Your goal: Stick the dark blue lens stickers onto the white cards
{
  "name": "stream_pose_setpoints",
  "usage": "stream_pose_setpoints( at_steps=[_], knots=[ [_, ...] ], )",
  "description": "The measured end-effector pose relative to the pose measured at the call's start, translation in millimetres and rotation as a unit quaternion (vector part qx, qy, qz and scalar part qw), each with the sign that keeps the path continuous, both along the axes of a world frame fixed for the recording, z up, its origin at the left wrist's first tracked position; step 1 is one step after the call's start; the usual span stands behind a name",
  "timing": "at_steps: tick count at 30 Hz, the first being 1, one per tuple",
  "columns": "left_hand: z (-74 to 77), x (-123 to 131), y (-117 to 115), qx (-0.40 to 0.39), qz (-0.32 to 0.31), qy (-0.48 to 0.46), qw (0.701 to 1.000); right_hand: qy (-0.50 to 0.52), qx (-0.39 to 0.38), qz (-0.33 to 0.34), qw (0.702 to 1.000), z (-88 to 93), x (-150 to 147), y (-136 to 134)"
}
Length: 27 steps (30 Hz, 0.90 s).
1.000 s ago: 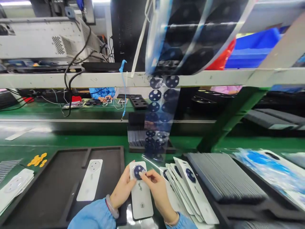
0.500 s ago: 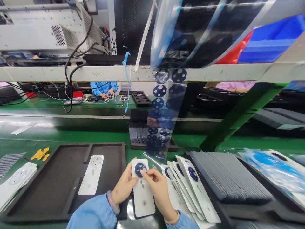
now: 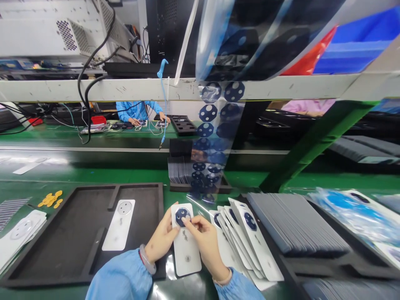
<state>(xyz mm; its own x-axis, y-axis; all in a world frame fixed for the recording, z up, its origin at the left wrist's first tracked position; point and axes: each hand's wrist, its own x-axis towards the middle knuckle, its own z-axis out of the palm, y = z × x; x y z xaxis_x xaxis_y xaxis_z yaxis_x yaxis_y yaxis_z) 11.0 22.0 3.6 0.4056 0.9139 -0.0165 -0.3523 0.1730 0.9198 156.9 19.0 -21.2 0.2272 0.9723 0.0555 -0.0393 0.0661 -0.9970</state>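
My left hand (image 3: 162, 239) grips a white phone back cover (image 3: 186, 260) by its upper left edge, thumb on the front. A dark blue round camera sticker (image 3: 180, 217) with white holes lies at the top of this cover. My right hand (image 3: 204, 241) is closed at the upper right edge, its thumb pressed on the sticker. Right of it leans a stack of similar white covers (image 3: 261, 246) bearing dark stickers. To the left, another white cover (image 3: 119, 227), with a plain pale circle, lies in a black tray (image 3: 71, 216).
A clear strip of dark round stickers (image 3: 206, 137) hangs from a roll (image 3: 250, 41) in front of me. Grey sheets (image 3: 300, 225) fill a holder at right. Yellow pieces (image 3: 50, 199) and more white covers (image 3: 23, 229) lie left. Across the bench a co-worker in blue (image 3: 134, 111) handles devices.
My view has shifted slightly, so everything sits a little higher. Both my hands stay on the cover, thumb still on the sticker. The co-worker's hands have moved apart.
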Motion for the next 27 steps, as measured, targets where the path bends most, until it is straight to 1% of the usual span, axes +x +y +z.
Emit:
stream_pose_setpoints(
  at_steps=[4,6,9,12,14,17,19,20,21,22,23,24,25,26,27],
  knots=[
    [1.9,1,-1,0.010,0.004,0.008,1.000,-0.012,0.006,-0.004,1.000,-0.7,-1,-1],
    [3.9,2,-2,0.024,0.010,0.032,0.999,-0.020,0.011,-0.011,1.000,-0.2,-3,-2],
    [6.8,3,-4,0.055,0.056,0.104,0.992,-0.057,0.031,-0.024,0.998,3.2,-6,-5],
    [7.2,5,-5,0.085,0.109,0.167,0.976,-0.137,0.081,-0.037,0.987,9.1,-7,-8],
    [6.9,5,-5,0.093,0.129,0.184,0.970,-0.214,0.132,-0.056,0.966,12.4,-7,-10],
    [8.0,5,-4,0.086,0.149,0.177,0.969,-0.338,0.202,-0.106,0.913,13.5,-7,-11],
    [9.2,5,-3,0.084,0.158,0.170,0.969,-0.403,0.221,-0.130,0.878,11.7,-7,-10],
    [9.5,4,-2,0.085,0.166,0.170,0.968,-0.425,0.222,-0.140,0.866,10.4,-6,-9],
    [9.5,3,-2,0.084,0.176,0.170,0.966,-0.436,0.216,-0.153,0.860,9.2,-5,-8],
    [9.2,3,-1,0.081,0.186,0.170,0.964,-0.435,0.204,-0.165,0.861,8.3,-3,-6],
    [8.8,2,-1,0.074,0.194,0.166,0.964,-0.420,0.191,-0.172,0.870,7.8,-1,-4],
    [8.5,2,-1,0.067,0.196,0.161,0.965,-0.392,0.176,-0.167,0.887,7.9,0,-3],
    [8.4,2,-1,0.060,0.192,0.154,0.967,-0.352,0.159,-0.145,0.911,8.7,2,-2],
    [8.6,2,-1,0.055,0.184,0.148,0.970,-0.302,0.142,-0.107,0.936,10.3,3,-1],
    [9.1,2,-2,0.053,0.174,0.142,0.973,-0.249,0.124,-0.055,0.959,12.5,3,-1]
  ],
)
